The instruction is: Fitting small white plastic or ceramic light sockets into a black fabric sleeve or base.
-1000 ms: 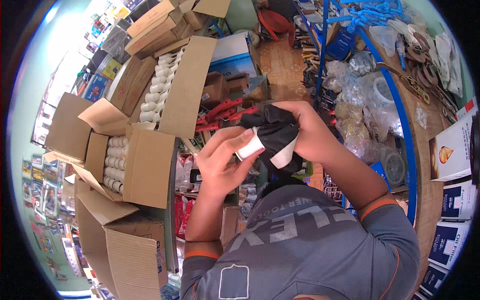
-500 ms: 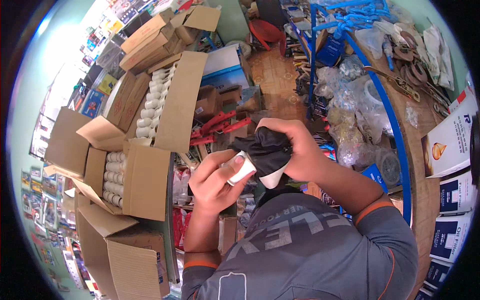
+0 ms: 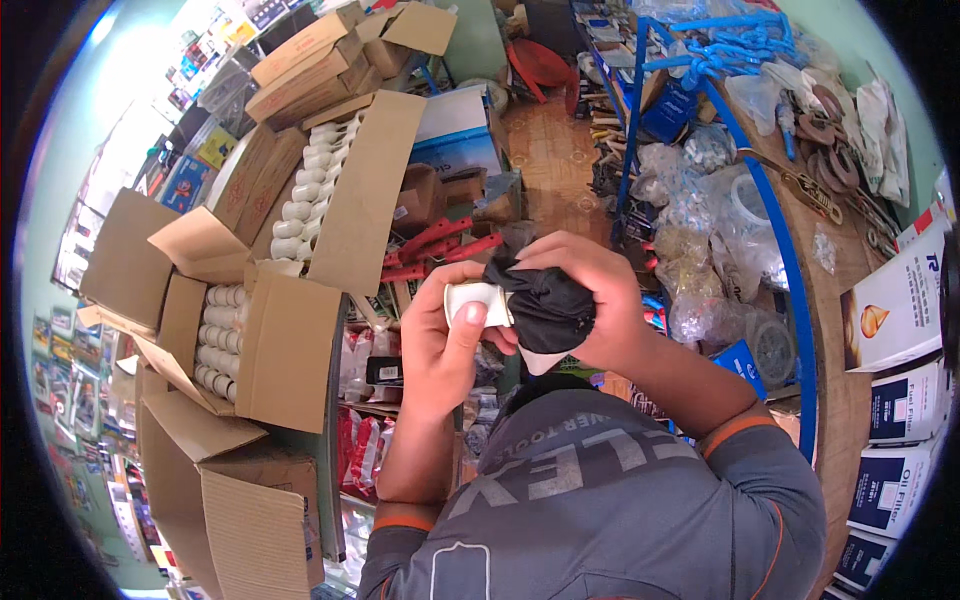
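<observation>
My left hand (image 3: 438, 340) grips a small white cylindrical piece (image 3: 480, 294) that looks like a pipe fitting, with the thumb laid over its near side. My right hand (image 3: 605, 290) is closed around a bunched black cloth (image 3: 552, 308). The cloth presses against the white piece's right end. A pale flap (image 3: 543, 360) hangs below the cloth. To the left, similar white pieces lie in rows inside an open cardboard box (image 3: 290, 345). More white pieces (image 3: 291, 211) fill another open box behind it.
An open carton (image 3: 255, 530) stands at the near left. Red-handled tools (image 3: 440, 245) lie ahead, beyond my hands. On the right, a blue-framed shelf (image 3: 790, 270) holds plastic bags, and white boxes (image 3: 905, 400) line the far right edge. A red chair (image 3: 540, 68) stands on the tiled floor ahead.
My left hand has turned the white piece, and its thumb now rests across it. The right hand and black cloth have shifted slightly right. The whole view has tilted a little.
</observation>
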The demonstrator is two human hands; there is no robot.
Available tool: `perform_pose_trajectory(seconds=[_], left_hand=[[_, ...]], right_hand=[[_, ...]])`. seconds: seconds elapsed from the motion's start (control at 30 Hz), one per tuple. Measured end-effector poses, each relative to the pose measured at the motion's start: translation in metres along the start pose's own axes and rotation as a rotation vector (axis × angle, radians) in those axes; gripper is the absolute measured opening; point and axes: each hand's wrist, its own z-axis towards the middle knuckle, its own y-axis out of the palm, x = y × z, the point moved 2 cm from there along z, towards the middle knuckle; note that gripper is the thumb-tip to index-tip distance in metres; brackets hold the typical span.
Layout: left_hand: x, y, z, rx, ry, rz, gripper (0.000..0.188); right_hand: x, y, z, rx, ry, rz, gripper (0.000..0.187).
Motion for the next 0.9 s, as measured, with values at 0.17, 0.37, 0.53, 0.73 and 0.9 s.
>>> perform_pose_trajectory(seconds=[0.17, 0.37, 0.53, 0.73, 0.9], left_hand=[[0.001, 0.003, -0.006, 0.025, 0.099, 0.307, 0.025], [-0.003, 0.012, -0.003, -0.028, 0.268, 0.626, 0.030], [-0.002, 0.007, 0.003, -0.017, 0.110, 0.256, 0.031], [-0.002, 0.012, 0.002, -0.116, 0.526, 0.946, 0.028], [-0.012, 0.002, 0.010, -0.044, 0.362, 0.324, 0.079]], right_hand=[[0.003, 0.006, -0.004, -0.060, 0.318, 0.174, 0.032], [0.009, -0.001, -0.001, -0.006, 0.359, 0.157, 0.028], [0.010, -0.005, 0.001, -0.113, 0.404, 0.315, 0.030], [0.017, -0.007, -0.007, 0.028, 0.482, 0.358, 0.033], [0.012, -0.009, -0.004, -0.051, 0.332, 0.295, 0.038]])
